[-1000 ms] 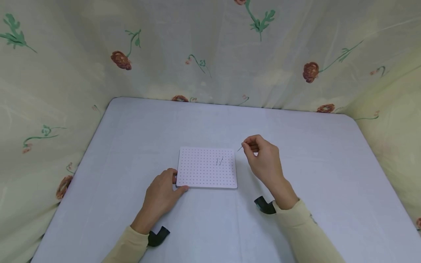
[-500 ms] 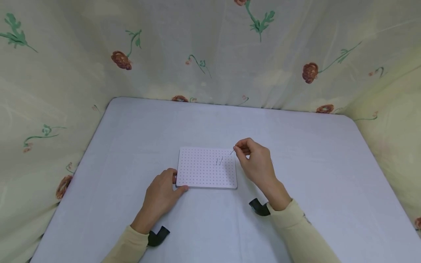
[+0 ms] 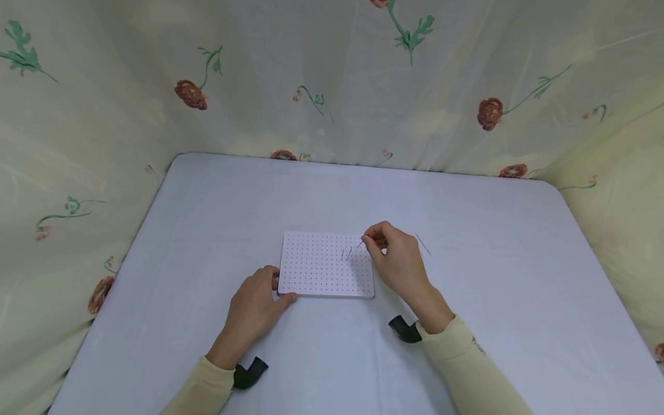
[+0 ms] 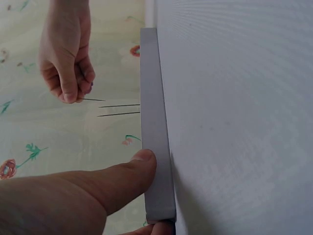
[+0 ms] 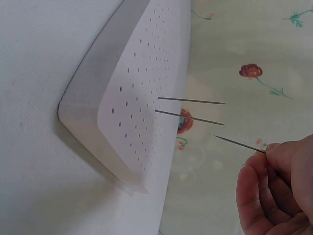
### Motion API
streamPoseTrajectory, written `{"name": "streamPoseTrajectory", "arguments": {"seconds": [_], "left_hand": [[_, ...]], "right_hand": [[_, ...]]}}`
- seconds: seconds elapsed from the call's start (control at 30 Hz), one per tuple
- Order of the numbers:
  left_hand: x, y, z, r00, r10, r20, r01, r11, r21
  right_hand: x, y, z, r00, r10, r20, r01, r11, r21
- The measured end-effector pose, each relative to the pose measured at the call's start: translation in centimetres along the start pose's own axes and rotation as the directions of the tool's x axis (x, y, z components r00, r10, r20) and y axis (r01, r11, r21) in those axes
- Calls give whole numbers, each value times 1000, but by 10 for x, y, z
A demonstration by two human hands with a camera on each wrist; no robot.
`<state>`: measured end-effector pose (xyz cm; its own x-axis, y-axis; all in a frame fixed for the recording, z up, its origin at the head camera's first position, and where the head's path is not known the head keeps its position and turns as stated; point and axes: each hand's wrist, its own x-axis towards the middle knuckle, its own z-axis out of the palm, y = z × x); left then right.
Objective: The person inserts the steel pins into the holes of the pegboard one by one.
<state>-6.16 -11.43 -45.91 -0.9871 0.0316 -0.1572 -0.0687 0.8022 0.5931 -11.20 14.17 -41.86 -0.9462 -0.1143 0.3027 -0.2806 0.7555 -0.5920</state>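
Note:
A white perforated board (image 3: 311, 271) lies flat on the table. My left hand (image 3: 254, 302) grips its near left corner, the thumb (image 4: 139, 171) on the front edge and fingers at the left side. Two thin dark needles, one needle (image 5: 193, 101) beside another needle (image 5: 190, 118), stand up from holes in the board's right half. Above them, my right hand (image 3: 399, 259) pinches a third needle (image 5: 239, 144) between thumb and fingertips. Its free tip points down at the board without touching it.
On the table right of my right hand lies a loose needle (image 3: 423, 245); something thin beside it is partly hidden by the hand. A white cloth (image 3: 218, 213) covers the table. Flowered curtains (image 3: 332, 86) hang around the back and sides.
My right hand has moved left with its needle, from beside the board to over its far right part. The loose needle on the table has come into view. My left hand stays still.

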Motion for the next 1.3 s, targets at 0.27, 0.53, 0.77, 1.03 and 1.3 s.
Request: {"name": "streamPoseTrajectory", "arguments": {"seconds": [0.27,0.53,0.77,1.03,1.3], "left_hand": [[-1,0,-1,1000,6,-1,-6,1000,2],[-1,0,0,1000,-1,0,1,1000,9],[0,0,0,1000,-8,1,8,1000,8],[1,1,0,1000,-4,3,4,1000,11],[1,0,1,1000,2,-4,-2,1000,12]], "right_hand": [[-2,-1,2,1000,-6,-2,6,1000,9],[-3,2,4,1000,-30,-2,30,1000,-8],[-3,1,5,1000,-20,19,20,1000,-15],[-4,0,6,999,-10,35,11,999,-31],[-5,3,10,999,-5,43,7,999,-47]]}}
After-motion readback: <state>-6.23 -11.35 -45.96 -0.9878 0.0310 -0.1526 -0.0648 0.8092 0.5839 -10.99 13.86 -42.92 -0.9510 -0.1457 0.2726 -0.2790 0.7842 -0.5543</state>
